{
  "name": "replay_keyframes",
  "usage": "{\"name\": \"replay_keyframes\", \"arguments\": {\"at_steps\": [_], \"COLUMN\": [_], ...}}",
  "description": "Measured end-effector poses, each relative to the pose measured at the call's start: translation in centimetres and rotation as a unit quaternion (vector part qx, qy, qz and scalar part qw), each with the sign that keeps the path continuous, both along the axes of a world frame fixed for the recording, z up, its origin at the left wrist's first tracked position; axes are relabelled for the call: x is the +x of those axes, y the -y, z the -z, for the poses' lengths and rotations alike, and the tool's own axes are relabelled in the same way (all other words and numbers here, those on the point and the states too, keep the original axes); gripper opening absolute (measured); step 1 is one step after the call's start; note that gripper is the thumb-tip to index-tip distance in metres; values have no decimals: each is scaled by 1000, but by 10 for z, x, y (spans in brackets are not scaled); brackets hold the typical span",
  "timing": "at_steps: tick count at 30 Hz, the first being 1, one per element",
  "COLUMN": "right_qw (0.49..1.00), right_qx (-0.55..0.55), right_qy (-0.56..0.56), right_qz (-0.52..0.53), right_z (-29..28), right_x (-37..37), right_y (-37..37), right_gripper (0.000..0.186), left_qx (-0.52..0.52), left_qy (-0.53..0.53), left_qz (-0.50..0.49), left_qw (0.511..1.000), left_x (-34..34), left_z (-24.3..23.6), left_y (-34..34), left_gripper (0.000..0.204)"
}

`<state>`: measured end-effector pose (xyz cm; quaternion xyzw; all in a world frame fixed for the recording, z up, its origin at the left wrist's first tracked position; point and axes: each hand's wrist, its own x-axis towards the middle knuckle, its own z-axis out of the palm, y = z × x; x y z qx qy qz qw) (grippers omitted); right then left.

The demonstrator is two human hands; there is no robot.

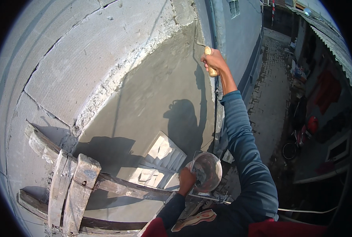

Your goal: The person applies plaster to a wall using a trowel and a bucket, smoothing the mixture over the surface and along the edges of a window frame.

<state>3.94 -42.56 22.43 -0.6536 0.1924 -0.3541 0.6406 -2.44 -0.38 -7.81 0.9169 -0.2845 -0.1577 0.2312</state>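
Note:
My right hand [214,61] is raised to the far corner of the wall, closed round the wooden handle of a trowel [212,72]. The trowel's thin metal part lies close to the wet grey mortar [156,87], near its right edge; whether it touches, I cannot tell. Low in the middle, my left hand [187,181] grips the wire handle of a bucket [218,173], beside the rim. Grey mortar shows inside the bucket, whose walls are smeared. Left of it, a white louvred vent [166,156] is set in the mortared area. Shadows of me and my arm fall on the wall.
Weathered scaffold boards [134,189] cross the lower left, with upright planks [81,179] fixed to them. Bare pale blocks [101,51] form the upper left wall. A blue-grey building [243,43] adjoins the corner. Far below right runs a paved alley [268,87] with a bicycle [290,150].

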Motion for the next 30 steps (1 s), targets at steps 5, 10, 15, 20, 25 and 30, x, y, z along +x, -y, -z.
{"name": "replay_keyframes", "arguments": {"at_steps": [5,10,15,20,25,30], "right_qw": [1000,977,945,993,979,950], "right_qx": [18,-154,-306,-72,-164,-302], "right_qy": [-8,-79,-55,1,-79,-45], "right_qz": [17,126,96,96,87,62], "right_z": [61,81,95,82,65,98], "right_x": [4,38,-3,1,31,8], "right_y": [0,-55,-69,10,10,-69], "right_gripper": [14,18,23,12,16,19], "left_qx": [4,37,13,18,6,20], "left_qy": [0,-46,-16,-26,-57,-52], "left_qz": [-6,-3,-11,-8,-12,-26], "left_qw": [1000,998,1000,999,998,998], "left_x": [-7,-7,-6,-12,-14,-9], "left_z": [1,-14,-20,-14,-17,-16], "left_y": [0,5,3,3,1,0], "left_gripper": [32,34,31,30,32,33]}}
